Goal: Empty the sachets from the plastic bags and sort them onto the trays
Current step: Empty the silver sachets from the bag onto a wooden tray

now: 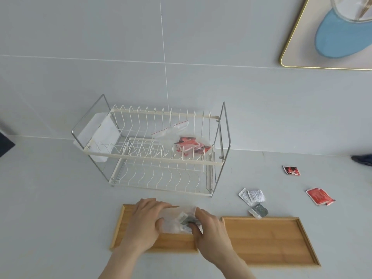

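Note:
Both hands hold a clear plastic bag (174, 219) over the left wooden tray (173, 243). My left hand (146, 220) grips the bag's left side. My right hand (209, 228) pinches its right side, where grey and white sachets (187, 220) show through. The right wooden tray (267, 238) holds nothing. A second clear bag with red sachets (189, 146) lies on the upper tier of the wire dish rack (153, 156). Loose white and grey sachets (252, 196) and red sachets (320, 196) lie on the counter to the right.
A single red-black sachet (291, 170) lies further back on the right. A gold-rimmed tray with a blue object (340, 31) hangs at the top right. A white holder (96, 135) is fixed to the rack's left end.

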### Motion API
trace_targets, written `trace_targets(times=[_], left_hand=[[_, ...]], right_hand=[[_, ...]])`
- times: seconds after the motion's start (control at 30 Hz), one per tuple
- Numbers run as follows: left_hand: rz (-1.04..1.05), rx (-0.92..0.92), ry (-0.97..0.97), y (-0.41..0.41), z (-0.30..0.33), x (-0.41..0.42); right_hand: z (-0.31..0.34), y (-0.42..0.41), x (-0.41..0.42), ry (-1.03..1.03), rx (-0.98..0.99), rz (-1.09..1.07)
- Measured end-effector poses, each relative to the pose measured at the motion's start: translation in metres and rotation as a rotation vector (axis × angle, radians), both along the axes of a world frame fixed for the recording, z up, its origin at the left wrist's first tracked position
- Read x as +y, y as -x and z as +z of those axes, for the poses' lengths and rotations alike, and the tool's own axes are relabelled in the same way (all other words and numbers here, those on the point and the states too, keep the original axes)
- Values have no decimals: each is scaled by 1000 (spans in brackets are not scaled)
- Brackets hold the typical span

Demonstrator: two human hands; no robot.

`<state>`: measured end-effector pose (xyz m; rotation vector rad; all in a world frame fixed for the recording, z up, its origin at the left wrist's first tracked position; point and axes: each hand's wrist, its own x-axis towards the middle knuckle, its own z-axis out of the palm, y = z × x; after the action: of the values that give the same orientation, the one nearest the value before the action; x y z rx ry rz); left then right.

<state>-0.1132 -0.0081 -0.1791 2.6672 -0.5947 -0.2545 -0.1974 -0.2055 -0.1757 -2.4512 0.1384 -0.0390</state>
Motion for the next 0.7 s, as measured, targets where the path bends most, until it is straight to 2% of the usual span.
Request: trace_targets(times=[0.17,0.33,0.43,0.7], left_hand=[[94,-57,39,-6,-1,11],[135,-50,57,-7,7,13],[168,-35,57,-7,9,16],[247,20,67,-4,9,21]], right_hand=[[-1,0,-5,-23,-40,18],[7,3,-2,38,-187,-5],[9,4,3,103,-183,-21],[9,-7,-1,-89,-146,-163]])
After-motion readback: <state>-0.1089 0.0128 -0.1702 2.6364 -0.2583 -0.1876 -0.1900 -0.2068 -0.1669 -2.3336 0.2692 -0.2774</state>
